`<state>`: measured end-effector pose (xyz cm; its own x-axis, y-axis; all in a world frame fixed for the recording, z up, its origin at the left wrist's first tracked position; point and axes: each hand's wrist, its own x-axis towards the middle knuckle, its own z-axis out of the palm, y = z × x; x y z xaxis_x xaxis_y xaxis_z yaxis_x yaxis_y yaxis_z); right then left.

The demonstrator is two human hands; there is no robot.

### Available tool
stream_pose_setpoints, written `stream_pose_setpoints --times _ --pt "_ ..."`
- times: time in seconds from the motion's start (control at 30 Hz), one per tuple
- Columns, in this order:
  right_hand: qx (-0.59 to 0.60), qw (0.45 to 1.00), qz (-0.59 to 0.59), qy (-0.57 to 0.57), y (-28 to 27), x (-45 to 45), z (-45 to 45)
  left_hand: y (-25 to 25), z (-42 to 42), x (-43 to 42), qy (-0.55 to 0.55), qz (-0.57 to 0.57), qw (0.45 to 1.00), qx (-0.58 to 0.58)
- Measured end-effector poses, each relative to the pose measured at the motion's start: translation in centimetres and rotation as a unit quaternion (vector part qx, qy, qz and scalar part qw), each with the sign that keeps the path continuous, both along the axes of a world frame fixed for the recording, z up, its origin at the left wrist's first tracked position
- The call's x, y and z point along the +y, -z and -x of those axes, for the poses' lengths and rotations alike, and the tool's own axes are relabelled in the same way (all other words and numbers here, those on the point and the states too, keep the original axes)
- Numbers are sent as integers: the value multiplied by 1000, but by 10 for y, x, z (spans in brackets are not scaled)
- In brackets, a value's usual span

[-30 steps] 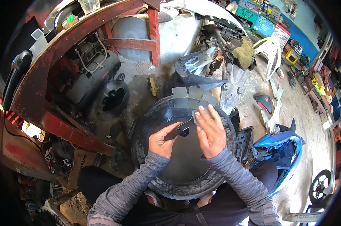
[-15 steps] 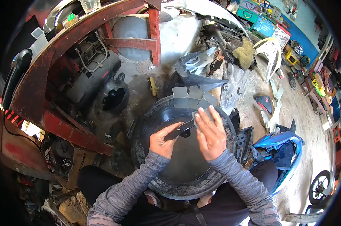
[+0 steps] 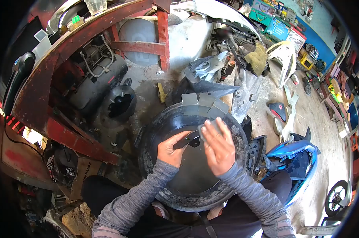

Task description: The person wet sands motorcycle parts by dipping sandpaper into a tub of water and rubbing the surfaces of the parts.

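Note:
My left hand (image 3: 172, 149) grips a small black part (image 3: 193, 139) over a round black basin (image 3: 232, 190) of murky water (image 3: 191, 168). Between the fingers of my right hand (image 3: 219, 146) and the part's far end is a grey sheet (image 3: 211, 127), like sandpaper; the fingers lie nearly straight over it and press it on the part. Several grey square sheets (image 3: 190, 104) overlap on the basin's far rim. The fingers hide the part's right end.
A red wooden frame (image 3: 141, 47) and a tank (image 3: 96, 83) stand at the left. A yellow-handled object (image 3: 161, 93) lies on the floor beyond the basin. Blue bodywork (image 3: 302, 170), a white frame (image 3: 282, 59) and a wheel (image 3: 338, 196) are at the right.
My right hand has slid slightly down and left along the black part with the grey sheet. My left hand has stayed nearly still, and the part has tilted a little.

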<state>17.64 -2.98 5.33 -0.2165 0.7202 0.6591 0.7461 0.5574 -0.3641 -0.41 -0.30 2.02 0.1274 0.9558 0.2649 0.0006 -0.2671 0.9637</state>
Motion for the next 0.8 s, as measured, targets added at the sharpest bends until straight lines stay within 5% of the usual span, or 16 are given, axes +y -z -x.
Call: stream_pose_setpoints --times 0.8 --pt "17 1000 20 17 14 11 -5 7 0 0 -19 21 1000 12"
